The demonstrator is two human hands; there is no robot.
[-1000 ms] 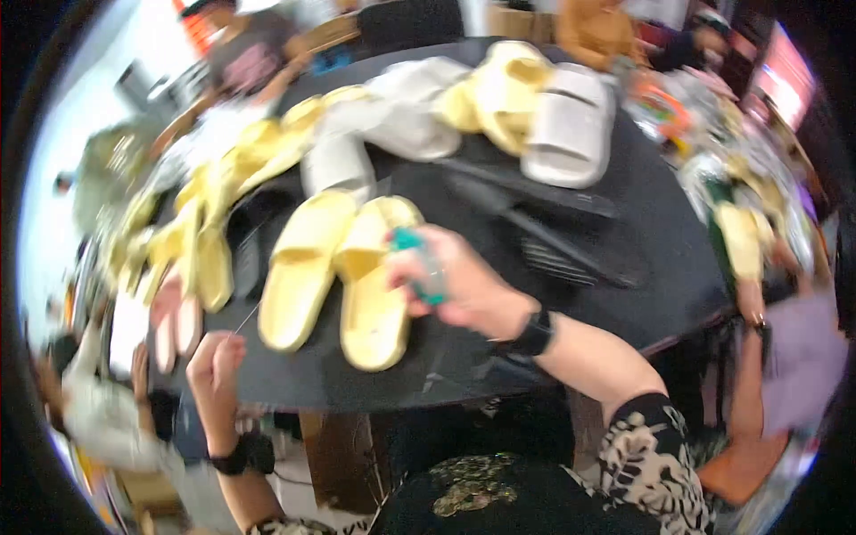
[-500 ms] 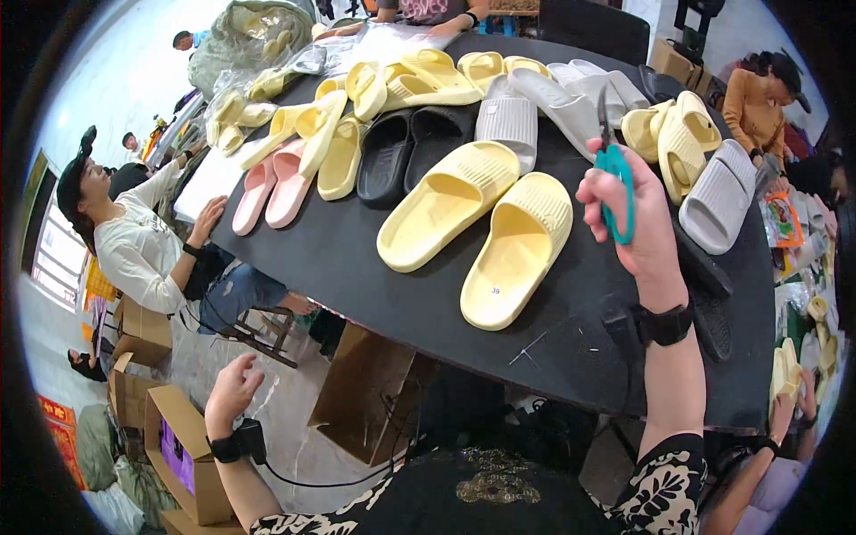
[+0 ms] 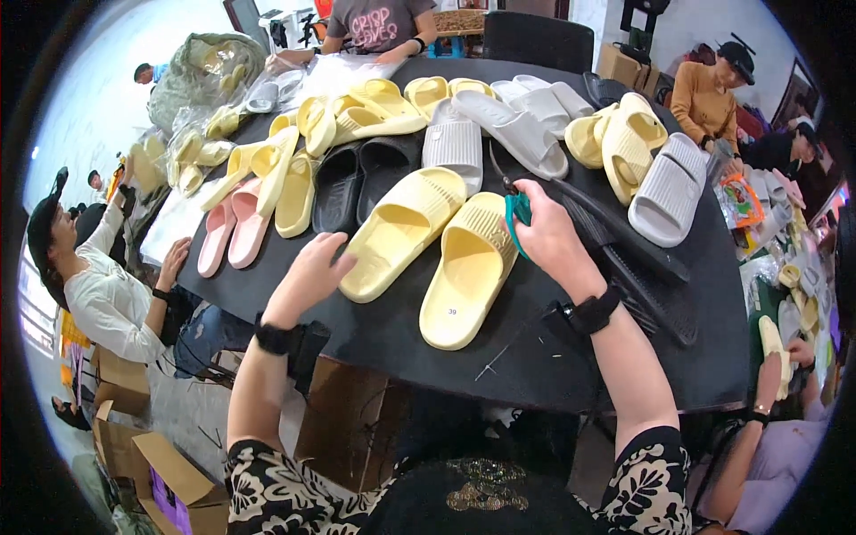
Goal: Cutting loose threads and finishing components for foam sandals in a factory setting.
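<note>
scissors with teal handles sit in the right hand, whose grip is curled around the handles, with the dark blades pointing away from the body. the left hand hovers empty at the outer side of the left yellow slide sandal; its grip is loosely spread, thumb apart from the fingers, and i cannot tell whether a fingertip touches the sole. the right yellow slide sandal lies just beside its mate, between the two hands, both toes pointing away on the black tabletop. a grey ribbed slide lies just beyond the pair. black slides lie to the right of the right hand, pink slides farther left. thin pale scraps lie near the front edge. at left, a person in a white top rests a hand on the tabletop.
</note>
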